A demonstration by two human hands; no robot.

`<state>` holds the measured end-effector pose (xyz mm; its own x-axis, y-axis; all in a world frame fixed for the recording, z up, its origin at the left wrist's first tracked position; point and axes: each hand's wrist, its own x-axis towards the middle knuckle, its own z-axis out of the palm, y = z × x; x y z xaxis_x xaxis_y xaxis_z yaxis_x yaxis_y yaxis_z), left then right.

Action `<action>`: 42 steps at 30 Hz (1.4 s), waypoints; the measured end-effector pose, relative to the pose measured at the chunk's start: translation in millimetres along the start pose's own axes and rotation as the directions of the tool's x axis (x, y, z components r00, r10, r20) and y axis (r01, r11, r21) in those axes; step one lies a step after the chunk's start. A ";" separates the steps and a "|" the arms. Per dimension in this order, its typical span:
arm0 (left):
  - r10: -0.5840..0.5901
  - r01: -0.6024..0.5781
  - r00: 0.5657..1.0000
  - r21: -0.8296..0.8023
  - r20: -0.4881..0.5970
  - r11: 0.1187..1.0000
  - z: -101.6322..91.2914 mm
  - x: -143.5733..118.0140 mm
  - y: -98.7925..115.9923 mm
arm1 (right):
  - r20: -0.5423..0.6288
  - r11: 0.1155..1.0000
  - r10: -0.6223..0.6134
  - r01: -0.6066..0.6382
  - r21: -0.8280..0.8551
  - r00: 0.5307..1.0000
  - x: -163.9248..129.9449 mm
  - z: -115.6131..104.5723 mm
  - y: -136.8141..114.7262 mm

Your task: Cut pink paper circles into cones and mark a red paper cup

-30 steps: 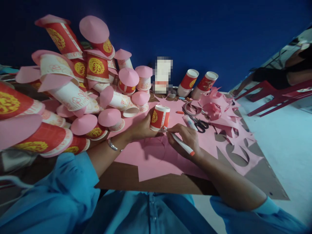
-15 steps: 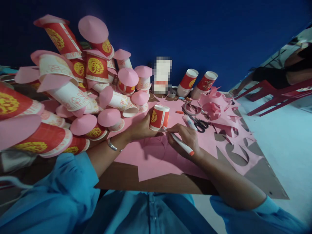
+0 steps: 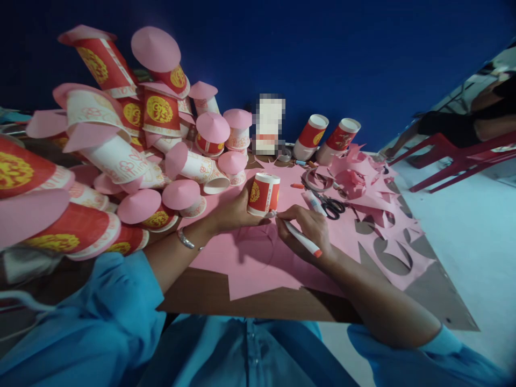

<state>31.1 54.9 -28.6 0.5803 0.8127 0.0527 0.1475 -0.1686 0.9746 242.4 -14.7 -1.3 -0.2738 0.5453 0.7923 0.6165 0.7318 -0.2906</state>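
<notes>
My left hand is wrapped round a red and white paper cup with a gold emblem, held above pink paper. Between the fingers of my right hand is a white marker pen with an orange end. The pen's tip meets the lower edge of the cup, close to my left thumb. A faint curved line shows on the paper below the cup.
Many paper cups with pink cone tops are piled on the left. Black scissors, a glue tube, pink paper scraps and two cup stacks lie right. A person sits on a red chair.
Hardly anything differs. The cup stays in my left hand, and the pen tip remains at its lower edge, with only a very slight shift of the fingers.
</notes>
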 end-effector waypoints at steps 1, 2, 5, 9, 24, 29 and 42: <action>0.000 0.000 1.000 0.001 -0.003 1.000 -0.1 0.0 -0.6 | 0.001 1.000 -0.001 0.001 0.006 1.000 -0.2 0.1 0.0; 0.000 0.000 1.000 0.003 -0.006 1.000 -0.1 -0.1 -1.0 | 0.002 1.000 -0.003 0.003 0.010 1.000 -0.4 0.3 0.0; -0.005 0.005 1.000 0.009 -0.012 1.000 -0.1 -0.2 -1.1 | 0.013 1.000 -0.015 0.015 0.013 1.000 -0.5 0.1 -0.2; 0.007 -0.007 1.000 0.028 -0.019 1.000 -0.1 -0.2 -1.0 | 0.021 1.000 -0.018 0.018 0.009 1.000 0.3 -0.8 -1.0; 0.020 -0.019 0.999 0.065 -0.025 0.998 0.4 0.3 -4.2 | 0.073 1.000 0.011 -0.010 -0.012 0.997 -1.4 -1.0 -0.7; 0.015 -0.013 1.000 0.051 -0.024 0.999 0.6 0.4 -1.2 | 0.050 1.000 -0.001 0.002 -0.010 0.999 0.3 -0.9 -1.4; 0.011 -0.010 1.000 0.037 -0.022 0.999 1.5 -0.9 1.6 | 0.047 1.000 -0.010 0.010 -0.002 0.999 -1.3 0.1 -0.7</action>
<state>32.0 53.1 -27.4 0.5638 0.8231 0.0679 0.1714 -0.1971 0.9653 242.2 -15.9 -2.1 -0.3147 0.5564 0.7690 0.6152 0.7365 -0.2811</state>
